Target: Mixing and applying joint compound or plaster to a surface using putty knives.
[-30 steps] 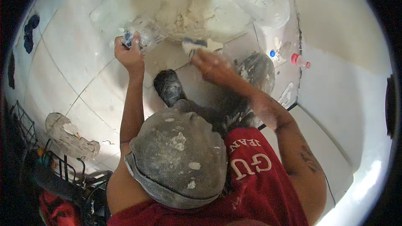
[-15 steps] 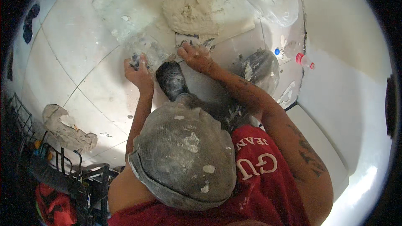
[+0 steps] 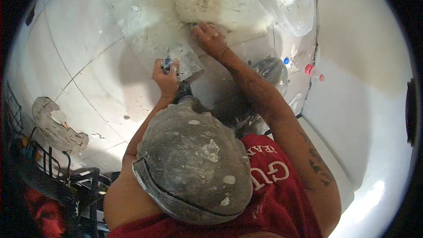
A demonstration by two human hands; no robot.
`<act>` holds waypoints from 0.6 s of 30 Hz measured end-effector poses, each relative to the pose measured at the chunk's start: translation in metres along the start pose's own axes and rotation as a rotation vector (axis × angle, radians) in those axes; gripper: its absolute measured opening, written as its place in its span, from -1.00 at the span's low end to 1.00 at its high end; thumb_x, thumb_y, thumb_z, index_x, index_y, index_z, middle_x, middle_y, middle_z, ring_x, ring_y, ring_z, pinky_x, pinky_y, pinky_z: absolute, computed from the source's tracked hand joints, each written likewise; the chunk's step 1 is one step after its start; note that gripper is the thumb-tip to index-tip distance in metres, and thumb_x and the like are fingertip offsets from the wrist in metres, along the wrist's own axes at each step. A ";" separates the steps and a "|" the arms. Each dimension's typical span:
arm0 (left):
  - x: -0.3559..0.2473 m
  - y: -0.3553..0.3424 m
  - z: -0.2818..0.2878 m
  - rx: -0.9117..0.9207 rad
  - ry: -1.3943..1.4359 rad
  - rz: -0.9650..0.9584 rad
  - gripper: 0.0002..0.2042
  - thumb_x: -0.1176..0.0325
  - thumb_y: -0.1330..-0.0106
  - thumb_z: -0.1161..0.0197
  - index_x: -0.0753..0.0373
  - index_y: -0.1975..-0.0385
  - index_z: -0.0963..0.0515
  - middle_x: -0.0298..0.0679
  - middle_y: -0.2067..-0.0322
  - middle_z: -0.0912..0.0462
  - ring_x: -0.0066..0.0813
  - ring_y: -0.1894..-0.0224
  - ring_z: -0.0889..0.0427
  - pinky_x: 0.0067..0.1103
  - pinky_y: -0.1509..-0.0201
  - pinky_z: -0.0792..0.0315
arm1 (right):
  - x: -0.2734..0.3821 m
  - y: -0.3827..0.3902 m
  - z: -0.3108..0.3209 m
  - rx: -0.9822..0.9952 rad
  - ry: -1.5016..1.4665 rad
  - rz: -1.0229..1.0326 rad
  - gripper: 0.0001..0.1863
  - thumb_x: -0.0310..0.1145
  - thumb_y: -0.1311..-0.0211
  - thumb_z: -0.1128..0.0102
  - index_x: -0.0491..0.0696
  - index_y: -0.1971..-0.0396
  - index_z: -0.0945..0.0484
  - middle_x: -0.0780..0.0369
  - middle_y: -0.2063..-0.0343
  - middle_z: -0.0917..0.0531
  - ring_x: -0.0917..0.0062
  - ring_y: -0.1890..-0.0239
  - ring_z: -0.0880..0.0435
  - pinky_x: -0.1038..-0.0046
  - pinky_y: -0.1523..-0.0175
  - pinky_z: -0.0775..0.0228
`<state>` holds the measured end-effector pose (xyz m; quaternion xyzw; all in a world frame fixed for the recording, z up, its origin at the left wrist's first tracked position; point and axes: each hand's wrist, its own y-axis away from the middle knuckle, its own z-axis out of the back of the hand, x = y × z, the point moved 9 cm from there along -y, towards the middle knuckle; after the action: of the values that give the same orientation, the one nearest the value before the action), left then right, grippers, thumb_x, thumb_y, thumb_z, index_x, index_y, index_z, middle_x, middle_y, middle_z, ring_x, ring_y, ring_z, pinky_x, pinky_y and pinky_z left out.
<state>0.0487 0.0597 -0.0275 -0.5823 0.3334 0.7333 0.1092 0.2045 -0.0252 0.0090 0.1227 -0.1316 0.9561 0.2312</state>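
The left hand [image 3: 167,77] has its fingers wrapped around the dark handle [image 3: 167,64] of a smeared flat plate [image 3: 190,64]; the plate's right corner reaches out just beyond the dark boot [image 3: 184,90]. The right hand [image 3: 210,39] has its fingers curled at the near edge of a heap of wet plaster [image 3: 205,2]; I cannot tell what they grip, as the hand hides it. The heap lies on a pale sheet [image 3: 141,20], whose near right edge runs past the right wrist. To the right, a clear plastic bag [image 3: 304,20], a blue cap [image 3: 286,61] and a bottle [image 3: 314,72] crowd the foot of the white wall [image 3: 348,114]. To the left, floor tiles [image 3: 99,83] give wide room between the left forearm and a crumpled grey cloth [image 3: 55,128], with a black rack [image 3: 94,189] nearer.
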 end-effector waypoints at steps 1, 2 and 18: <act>0.008 0.003 -0.001 0.021 0.007 0.016 -0.82 0.45 0.00 -0.20 0.29 0.63 -0.31 -0.34 0.68 -0.36 -0.59 0.60 -0.30 -0.60 0.50 -0.23 | -0.005 -0.006 0.011 -0.073 0.038 -0.035 -0.73 -0.49 0.21 -0.06 -0.01 0.37 -0.40 0.20 0.43 -0.45 0.32 0.42 -0.52 0.28 0.37 -0.36; 0.013 0.005 -0.001 0.035 0.013 0.035 -0.82 0.45 0.00 -0.20 0.30 0.63 -0.31 -0.33 0.69 -0.36 -0.58 0.60 -0.30 -0.60 0.50 -0.23 | -0.007 -0.013 0.016 -0.063 0.029 -0.018 -0.73 -0.49 0.21 -0.06 -0.01 0.37 -0.40 0.20 0.43 -0.45 0.32 0.42 -0.52 0.28 0.37 -0.36; 0.004 0.007 -0.006 0.142 -0.269 -0.063 -0.83 0.42 0.00 -0.19 0.28 0.57 -0.31 -0.29 0.72 -0.34 -0.56 0.65 -0.31 -0.57 0.57 -0.22 | -0.119 -0.107 0.083 0.301 -0.428 -0.383 -0.72 -0.53 0.42 -0.21 -0.15 0.53 -0.43 0.17 0.68 -0.48 0.60 0.61 -0.43 0.52 0.46 -0.30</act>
<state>0.0487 0.0498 -0.0289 -0.4798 0.3486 0.7754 0.2167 0.3726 -0.0080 0.0726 0.3764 -0.0087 0.8564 0.3534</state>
